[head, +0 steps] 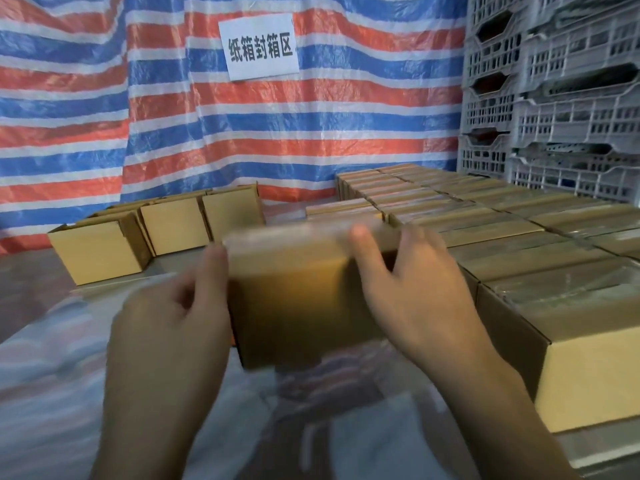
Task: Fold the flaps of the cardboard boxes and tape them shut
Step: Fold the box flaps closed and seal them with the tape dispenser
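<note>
A small brown cardboard box (pixel 298 299) is held up in front of me, blurred by motion, its top looking glossy as if taped. My left hand (pixel 169 327) grips its left side, thumb along the near edge. My right hand (pixel 412 296) holds the right side, with a finger up over the top edge. To the right lies a block of several closed boxes (pixel 485 216) with shiny taped tops, packed in rows. At the left back stand three boxes (pixel 162 233) whose flaps are up.
A striped red, white and blue tarp (pixel 173 133) hangs behind, with a white paper sign (pixel 259 46) on it. Grey plastic crates (pixel 554 98) are stacked at the back right. The work surface (pixel 69 375) is covered by clear plastic over the tarp.
</note>
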